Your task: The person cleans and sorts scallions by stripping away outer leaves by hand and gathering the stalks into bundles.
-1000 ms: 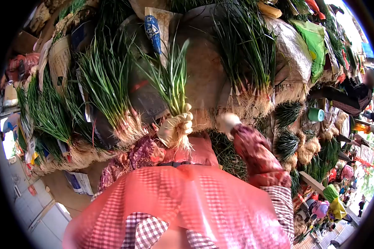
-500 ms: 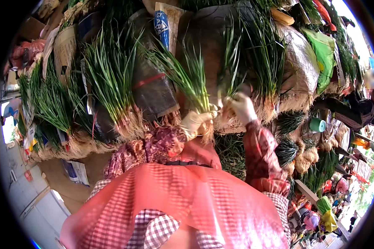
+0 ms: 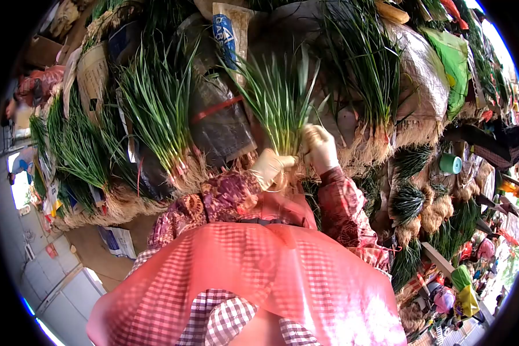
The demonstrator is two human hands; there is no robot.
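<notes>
In the head view, a bunch of green onions (image 3: 282, 109) stands upright before me, with long green leaves above and pale stems below. My left hand (image 3: 269, 168), in a pale glove, is closed around the stem bases, just above the roots. At the bunch's right edge my right hand (image 3: 320, 147), also gloved, has its fingers curled tightly by the outer stems. A few thin leaves rise beside that hand, though its fingers hide most of what they grip. Another pile of green onions (image 3: 378, 98) lies to the right.
More green onions (image 3: 158, 115) with hairy roots lie on the left. Dark plastic sheeting (image 3: 219, 124) and a printed sack (image 3: 225, 36) are among the piles. Further right are a green cup (image 3: 450, 164), rooted bundles (image 3: 406, 205) and a wooden bar (image 3: 438, 258). Other people are in the background.
My right hand has moved left and down, bringing its small cluster of green onions against the left hand's bunch. The bunch now looks fuller and more upright.
</notes>
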